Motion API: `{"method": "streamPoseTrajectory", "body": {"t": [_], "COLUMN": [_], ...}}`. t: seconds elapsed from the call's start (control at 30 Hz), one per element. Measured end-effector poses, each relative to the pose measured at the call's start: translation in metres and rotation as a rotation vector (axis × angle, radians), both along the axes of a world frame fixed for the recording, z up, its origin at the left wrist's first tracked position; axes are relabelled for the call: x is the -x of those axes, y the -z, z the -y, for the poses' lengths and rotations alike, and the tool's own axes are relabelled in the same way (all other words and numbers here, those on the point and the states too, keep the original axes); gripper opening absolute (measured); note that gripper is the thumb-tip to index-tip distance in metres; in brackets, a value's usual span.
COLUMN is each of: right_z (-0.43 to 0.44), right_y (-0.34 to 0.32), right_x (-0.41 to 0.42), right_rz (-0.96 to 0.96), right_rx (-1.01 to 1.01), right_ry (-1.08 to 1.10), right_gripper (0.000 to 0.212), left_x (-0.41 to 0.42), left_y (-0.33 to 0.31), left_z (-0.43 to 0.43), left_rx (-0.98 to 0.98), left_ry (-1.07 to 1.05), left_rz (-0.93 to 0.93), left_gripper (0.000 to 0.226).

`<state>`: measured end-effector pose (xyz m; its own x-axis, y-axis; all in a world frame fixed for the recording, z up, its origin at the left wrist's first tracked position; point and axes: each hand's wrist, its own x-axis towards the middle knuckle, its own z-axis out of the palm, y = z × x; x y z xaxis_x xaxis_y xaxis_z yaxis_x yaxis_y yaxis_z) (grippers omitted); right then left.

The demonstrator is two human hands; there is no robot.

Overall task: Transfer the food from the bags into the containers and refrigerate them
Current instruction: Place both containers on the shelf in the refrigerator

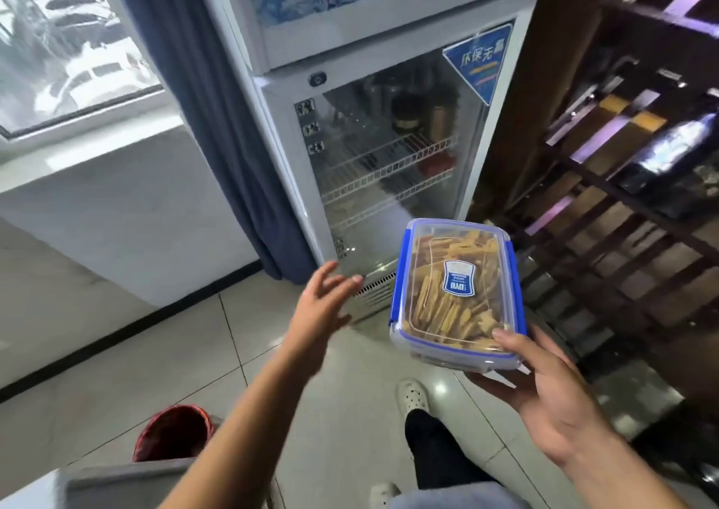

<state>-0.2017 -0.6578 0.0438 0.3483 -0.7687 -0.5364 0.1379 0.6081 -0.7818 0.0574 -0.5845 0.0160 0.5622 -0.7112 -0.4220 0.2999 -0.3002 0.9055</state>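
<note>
A clear rectangular container with a blue-clipped lid and a blue label holds yellowish-brown food sticks. My right hand grips it from below at its near end, thumb on the lid. In front stands a white fridge with a glass door, which is closed; wire shelves and a few dark jars show through the glass. My left hand is stretched out toward the lower left part of the fridge door, fingers spread, holding nothing and not touching the door.
A blue curtain hangs left of the fridge beside a window and white ledge. A dark wooden rack with bottles stands on the right. A red bin sits on the tiled floor at lower left. My legs and white shoes are below.
</note>
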Motion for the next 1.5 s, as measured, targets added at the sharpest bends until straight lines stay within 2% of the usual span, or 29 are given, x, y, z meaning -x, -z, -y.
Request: {"method": "streamPoseTrajectory", "body": {"t": [0.13,0.27,0.33,0.5,0.83,0.9,0.93,1.03,1.17,1.3,1.37,1.5], "right_z": [0.057,0.104,0.124,0.151,0.125,0.116,0.112,0.103,0.085,0.061,0.050,0.033], "right_y": [0.006,0.005,0.005,0.003,0.005,0.003,0.002,0.000,-0.008,-0.011,-0.011,-0.012], "right_x": [-0.020,-0.037,-0.044,-0.057,-0.063,-0.062,-0.062,-0.059,-0.047,-0.023,-0.009,0.023], "right_rz": [0.030,0.013,0.000,0.002,0.037,0.037,0.042,0.058,0.031,0.016,0.014,0.033], "right_rx": [-0.027,-0.045,-0.042,-0.040,-0.024,-0.036,-0.042,-0.057,-0.030,-0.034,-0.044,-0.043], "right_ry": [0.006,0.004,0.005,0.025,0.142,0.171,0.198,0.276,0.380,0.501,0.546,0.619], "right_gripper": [0.044,0.048,0.048,0.046,0.031,0.034,0.037,0.021,0.026,0.023,0.023,0.018], "left_x": [-0.072,-0.127,-0.147,-0.185,-0.217,-0.214,-0.211,-0.188,-0.131,-0.076,-0.061,-0.040], "left_y": [0.002,0.002,-0.005,-0.023,-0.011,-0.013,-0.014,-0.012,0.003,0.009,0.004,-0.017], "left_z": [0.071,0.130,0.149,0.180,0.179,0.175,0.173,0.165,0.129,0.095,0.089,0.107], "left_rx": [-0.032,-0.089,-0.062,0.116,0.143,0.136,0.138,0.130,0.198,0.264,0.277,0.354], "left_ry": [-0.117,-0.204,-0.243,-0.237,-0.191,-0.183,-0.191,-0.233,-0.212,-0.016,0.082,0.317], "left_rz": [0.160,0.317,0.407,0.486,0.395,0.381,0.379,0.397,0.418,0.492,0.600,0.802], "left_gripper": [0.061,0.098,0.102,0.062,0.074,0.076,0.074,0.057,0.044,0.033,0.046,0.096]}}
